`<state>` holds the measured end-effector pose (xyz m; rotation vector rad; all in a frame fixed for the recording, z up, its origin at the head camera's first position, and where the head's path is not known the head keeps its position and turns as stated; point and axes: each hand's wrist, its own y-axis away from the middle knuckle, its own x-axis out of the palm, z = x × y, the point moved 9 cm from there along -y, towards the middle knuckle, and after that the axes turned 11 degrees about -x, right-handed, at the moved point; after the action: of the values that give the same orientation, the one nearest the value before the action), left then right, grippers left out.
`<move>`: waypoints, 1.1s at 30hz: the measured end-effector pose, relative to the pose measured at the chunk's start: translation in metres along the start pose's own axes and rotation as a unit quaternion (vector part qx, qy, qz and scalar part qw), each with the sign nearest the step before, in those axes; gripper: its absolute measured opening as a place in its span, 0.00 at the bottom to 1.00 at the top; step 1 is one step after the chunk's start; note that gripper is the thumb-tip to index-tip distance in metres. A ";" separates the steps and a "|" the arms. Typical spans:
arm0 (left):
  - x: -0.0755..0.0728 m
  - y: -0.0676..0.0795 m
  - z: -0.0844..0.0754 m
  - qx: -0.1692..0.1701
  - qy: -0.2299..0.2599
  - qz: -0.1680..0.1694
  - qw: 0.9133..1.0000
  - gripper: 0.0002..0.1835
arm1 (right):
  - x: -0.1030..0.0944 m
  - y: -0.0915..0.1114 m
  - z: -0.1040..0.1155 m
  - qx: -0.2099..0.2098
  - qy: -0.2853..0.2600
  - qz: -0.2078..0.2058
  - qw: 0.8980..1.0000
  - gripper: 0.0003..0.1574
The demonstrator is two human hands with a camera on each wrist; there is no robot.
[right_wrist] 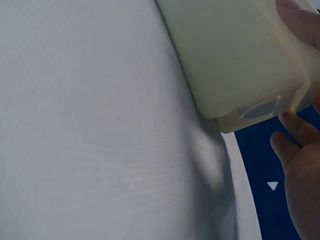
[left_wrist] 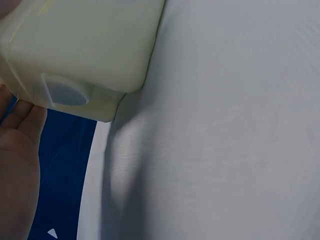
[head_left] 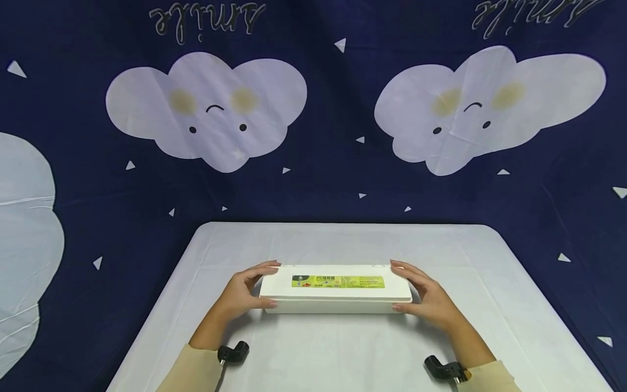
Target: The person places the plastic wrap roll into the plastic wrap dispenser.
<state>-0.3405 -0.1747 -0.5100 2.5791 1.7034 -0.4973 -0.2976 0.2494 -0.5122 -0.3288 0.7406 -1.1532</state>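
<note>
A long white cling film box (head_left: 338, 306) with a closed lid lies crosswise at the middle of the white table, as the head view shows. Along its top runs a yellow-green label (head_left: 338, 281) with printed text. At the box's left end my left hand (head_left: 239, 291) holds it, thumb on the front face and fingers over the back edge. My right hand (head_left: 432, 296) grips the opposite end in the same way. Both wrist views show the end and front of the box (left_wrist: 95, 45) close up, with a rounded recess in each end.
The white-covered table (head_left: 343, 359) has rounded far corners. Behind and around it hangs a dark blue cloth (head_left: 338, 109) printed with pale clouds and small triangles. A black wrist mount (head_left: 235, 353) sits by the left cuff, another black mount (head_left: 443, 369) by the right.
</note>
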 end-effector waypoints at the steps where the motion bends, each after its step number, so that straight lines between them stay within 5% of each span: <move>1: 0.000 0.000 -0.001 0.000 -0.003 -0.002 1.000 0.42 | 0.000 0.000 0.000 -0.002 0.003 0.001 1.000 0.55; 26: 0.004 0.003 0.002 -0.010 -0.049 -0.006 0.999 0.42 | 0.002 0.006 -0.010 0.017 0.007 -0.001 1.000 0.53; 33: 0.005 0.002 0.006 -0.018 -0.068 -0.013 0.997 0.51 | 0.002 0.006 -0.013 0.028 0.010 -0.008 1.000 0.52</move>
<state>-0.3389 -0.1721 -0.5174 2.4388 1.6867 -0.6217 -0.3019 0.2518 -0.5254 -0.2763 0.7225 -1.1914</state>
